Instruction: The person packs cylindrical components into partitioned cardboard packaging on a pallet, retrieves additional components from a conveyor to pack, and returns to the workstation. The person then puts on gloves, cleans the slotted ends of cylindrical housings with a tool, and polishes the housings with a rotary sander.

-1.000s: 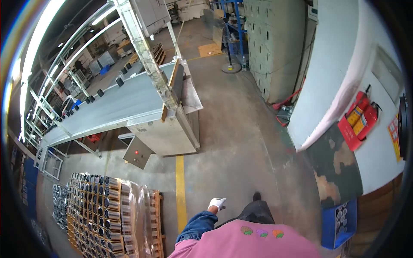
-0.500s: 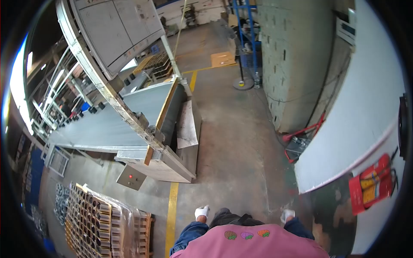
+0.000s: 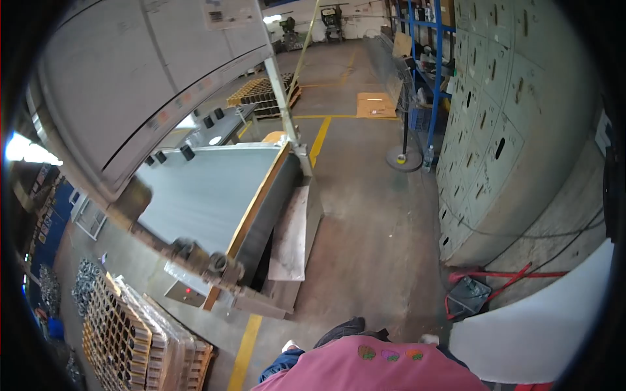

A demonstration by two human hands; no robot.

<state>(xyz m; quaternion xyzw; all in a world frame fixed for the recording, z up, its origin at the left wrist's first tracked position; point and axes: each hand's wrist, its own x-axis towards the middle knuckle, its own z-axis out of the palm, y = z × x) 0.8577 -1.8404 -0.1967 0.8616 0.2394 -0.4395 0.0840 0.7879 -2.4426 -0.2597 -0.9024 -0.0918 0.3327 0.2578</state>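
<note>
My left hand (image 3: 291, 345), in a white glove, hangs low by my side at the bottom of the view. Only a small part shows past the blue sleeve, and its fingers cannot be made out. At the other side of the pink apron (image 3: 375, 365), a sliver of my right hand (image 3: 429, 339) shows, also gloved in white, its fingers hidden. Neither hand visibly touches anything. Ahead to the left stands a conveyor belt (image 3: 195, 189) with a wooden strip (image 3: 257, 205) across its end and a slanted metal sheet (image 3: 290, 234) in front.
At lower left, a wrapped pallet stack (image 3: 150, 339) holds rows of cylindrical parts. Grey lockers (image 3: 482, 130) stand on the right, beside a blue shelf rack (image 3: 437, 72). A round-based stand (image 3: 404, 158), a cardboard sheet (image 3: 376, 105) and a red-handled object (image 3: 469, 293) are on the floor.
I have moved forward along the aisle: the conveyor, board and lockers appear nearer. The fire extinguisher has mostly slipped out of view at lower right. Both hands show less than before.
</note>
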